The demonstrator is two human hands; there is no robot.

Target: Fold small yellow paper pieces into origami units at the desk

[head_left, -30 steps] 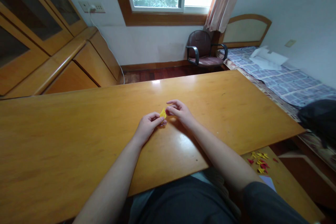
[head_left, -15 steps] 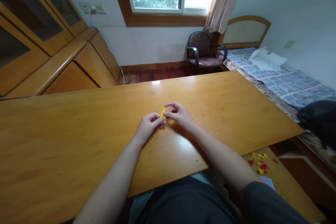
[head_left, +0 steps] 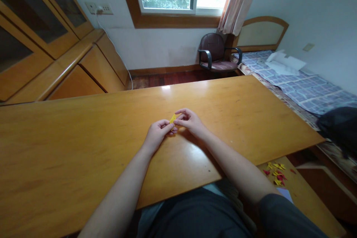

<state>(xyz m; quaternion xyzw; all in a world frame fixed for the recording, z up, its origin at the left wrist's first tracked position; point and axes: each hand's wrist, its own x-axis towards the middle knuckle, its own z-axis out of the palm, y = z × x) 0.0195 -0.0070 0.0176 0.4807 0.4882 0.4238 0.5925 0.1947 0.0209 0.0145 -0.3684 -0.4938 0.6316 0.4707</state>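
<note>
1. A folded yellow paper piece [head_left: 172, 118], small, thin and roughly triangular with a pointed upper tip, is held just above the middle of the wooden table [head_left: 83, 137], between the two hands.
2. The left hand [head_left: 157, 135] is closed on the paper's lower left edge, thumb and forefinger pressed together, with its heel resting on the tabletop.
3. The right hand [head_left: 191, 122] meets it from the other side. Its thumb and forefinger are pinched on the paper's right edge and the other fingers curl above.
4. The table is a long slab of glossy, honey-coloured wood with a smooth varnish that reflects the window light in pale patches.
5. On a lower wooden surface [head_left: 306, 197] to the right lies a scatter of small paper pieces [head_left: 275, 173], yellow and red, angular and pointed.
6. Farther back stand a padded dark-brown armchair [head_left: 216, 54], a bed [head_left: 301, 85] with a blue check cover, and wooden cabinets [head_left: 41, 44] with glass doors.
7. Most of the folded yellow paper piece is hidden by the fingertips, so its folds and full outline cannot be made out.
8. The scattered pieces are too small to tell their exact shape, and a dark object at the right edge is cut off.
</note>
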